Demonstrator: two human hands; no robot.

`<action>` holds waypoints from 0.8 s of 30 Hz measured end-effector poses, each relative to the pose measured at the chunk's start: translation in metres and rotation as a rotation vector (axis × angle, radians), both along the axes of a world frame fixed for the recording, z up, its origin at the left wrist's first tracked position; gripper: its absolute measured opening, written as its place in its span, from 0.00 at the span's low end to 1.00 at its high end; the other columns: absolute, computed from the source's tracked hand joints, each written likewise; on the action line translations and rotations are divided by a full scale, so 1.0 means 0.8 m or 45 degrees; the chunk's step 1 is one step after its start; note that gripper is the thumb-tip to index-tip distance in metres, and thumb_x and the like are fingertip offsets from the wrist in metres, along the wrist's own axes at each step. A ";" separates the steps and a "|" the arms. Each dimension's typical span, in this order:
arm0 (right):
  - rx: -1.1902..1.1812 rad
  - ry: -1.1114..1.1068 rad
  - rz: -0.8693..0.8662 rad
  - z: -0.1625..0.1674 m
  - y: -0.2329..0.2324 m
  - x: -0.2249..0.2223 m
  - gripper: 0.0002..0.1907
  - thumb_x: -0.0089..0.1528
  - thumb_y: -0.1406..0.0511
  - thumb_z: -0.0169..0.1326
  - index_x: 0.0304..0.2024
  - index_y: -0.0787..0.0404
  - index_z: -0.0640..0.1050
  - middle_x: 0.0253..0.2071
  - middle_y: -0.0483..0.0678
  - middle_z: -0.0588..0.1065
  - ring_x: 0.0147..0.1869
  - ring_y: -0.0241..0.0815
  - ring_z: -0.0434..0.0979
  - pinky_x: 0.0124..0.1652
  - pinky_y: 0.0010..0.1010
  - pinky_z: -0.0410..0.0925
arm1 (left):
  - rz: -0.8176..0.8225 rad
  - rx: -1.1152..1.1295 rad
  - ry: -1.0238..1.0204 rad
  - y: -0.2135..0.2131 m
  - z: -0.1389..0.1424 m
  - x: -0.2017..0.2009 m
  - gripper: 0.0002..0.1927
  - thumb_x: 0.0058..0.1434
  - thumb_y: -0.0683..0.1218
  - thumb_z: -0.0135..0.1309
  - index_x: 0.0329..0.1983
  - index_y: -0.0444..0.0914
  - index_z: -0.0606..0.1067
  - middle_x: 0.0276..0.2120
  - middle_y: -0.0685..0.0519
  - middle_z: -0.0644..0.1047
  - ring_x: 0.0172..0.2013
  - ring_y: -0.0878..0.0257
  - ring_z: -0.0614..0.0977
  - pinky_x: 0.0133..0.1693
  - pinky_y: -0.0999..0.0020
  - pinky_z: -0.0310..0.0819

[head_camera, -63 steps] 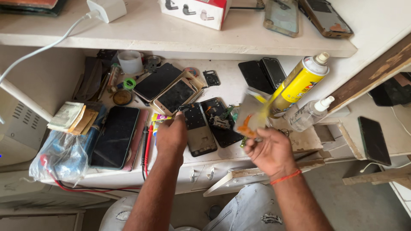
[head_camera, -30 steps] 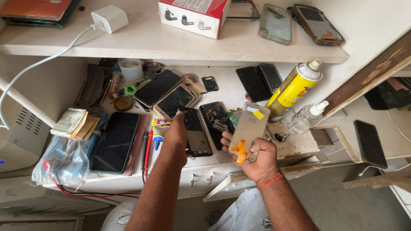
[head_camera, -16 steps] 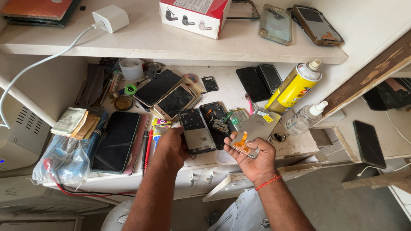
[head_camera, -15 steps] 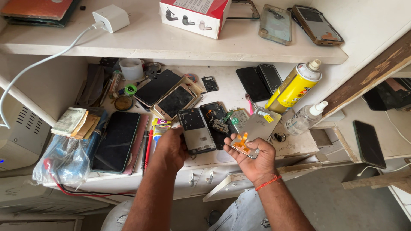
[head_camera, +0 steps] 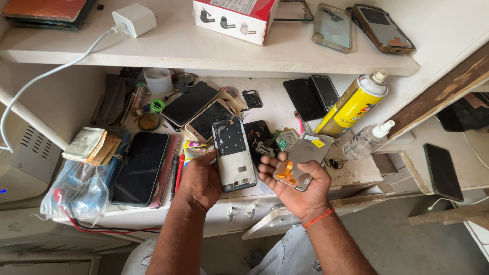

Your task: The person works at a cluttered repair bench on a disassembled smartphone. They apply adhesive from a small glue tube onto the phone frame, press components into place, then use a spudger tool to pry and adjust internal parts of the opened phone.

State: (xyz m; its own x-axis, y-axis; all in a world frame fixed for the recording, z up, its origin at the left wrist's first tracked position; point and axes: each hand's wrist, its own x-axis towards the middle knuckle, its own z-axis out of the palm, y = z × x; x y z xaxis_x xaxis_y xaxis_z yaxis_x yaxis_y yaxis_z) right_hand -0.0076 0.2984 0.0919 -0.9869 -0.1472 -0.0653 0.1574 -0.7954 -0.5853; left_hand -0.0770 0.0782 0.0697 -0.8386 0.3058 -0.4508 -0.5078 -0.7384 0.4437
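My left hand (head_camera: pixel 201 179) grips the left edge of an opened phone frame (head_camera: pixel 233 153), a grey rectangular body with its inner side up, held just above the workbench (head_camera: pixel 277 104). My right hand (head_camera: pixel 300 186) lies palm up to its right and holds a grey phone screen panel (head_camera: pixel 301 159) with an orange flex strip at its lower end. A red thread band circles my right wrist. The two parts sit side by side, a small gap between them.
Several phones (head_camera: pixel 140 165) and loose parts cover the bench, with a yellow spray can (head_camera: pixel 356 102) and a clear squeeze bottle (head_camera: pixel 367 141) at right. A shelf above carries a white charger (head_camera: pixel 135 19), a red-white box (head_camera: pixel 234 18) and more phones (head_camera: pixel 332 26). A plastic bag (head_camera: pixel 76 191) sits at left.
My right hand brought the screen panel down from near the spray can to beside the frame. My left hand took up the phone frame and tilted it towards the panel.
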 end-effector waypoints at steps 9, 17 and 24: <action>-0.014 -0.084 0.043 0.005 -0.014 -0.003 0.20 0.51 0.59 0.59 0.45 0.56 0.76 0.50 0.54 0.75 0.61 0.64 0.72 0.62 0.68 0.60 | -0.094 -0.003 -0.001 -0.003 0.002 0.003 0.17 0.70 0.48 0.39 0.55 0.37 0.72 0.48 0.46 0.79 0.50 0.54 0.81 0.55 0.49 0.75; -0.126 -0.089 0.161 -0.005 -0.015 -0.013 0.22 0.52 0.58 0.60 0.46 0.62 0.76 0.49 0.53 0.76 0.63 0.67 0.71 0.63 0.68 0.60 | -0.268 -0.075 0.089 -0.008 -0.002 0.004 0.19 0.71 0.50 0.36 0.55 0.37 0.73 0.49 0.43 0.80 0.50 0.51 0.82 0.55 0.44 0.74; -0.188 -0.125 0.158 -0.019 -0.016 -0.009 0.22 0.53 0.58 0.60 0.43 0.67 0.77 0.47 0.62 0.75 0.63 0.71 0.71 0.66 0.71 0.59 | -0.265 -0.126 0.019 -0.003 -0.004 0.002 0.22 0.71 0.51 0.34 0.55 0.34 0.73 0.50 0.41 0.80 0.51 0.49 0.82 0.57 0.42 0.73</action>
